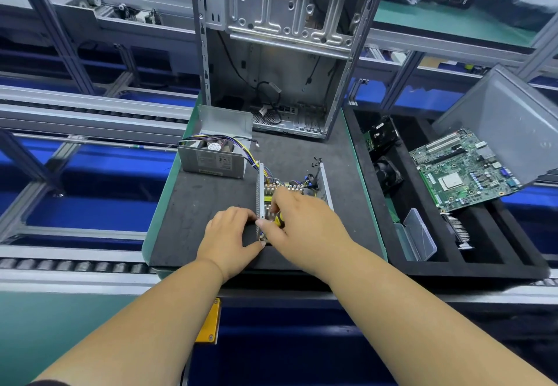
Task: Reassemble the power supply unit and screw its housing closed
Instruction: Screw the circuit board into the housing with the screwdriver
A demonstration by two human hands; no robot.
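The open power supply base [324, 181], a metal tray with two upright side walls, lies on the black foam mat [205, 204], its circuit board [285, 187] exposed inside. My left hand [232, 234] pinches the near end of the tray's left wall. My right hand [305, 222] reaches over the board and grips a yellow-and-black tool handle [279, 219], mostly hidden under the fingers. The other half of the housing [216, 156], with the fan and a bundle of coloured wires, stands at the mat's far left. Several small black screws [316, 160] lie just beyond the tray.
An empty computer case [280, 50] stands upright at the back of the mat. To the right, a black foam tray [471, 261] holds a motherboard [462, 171], fans, a clear plastic box [419, 237] and a grey side panel. Conveyor rails run on the left.
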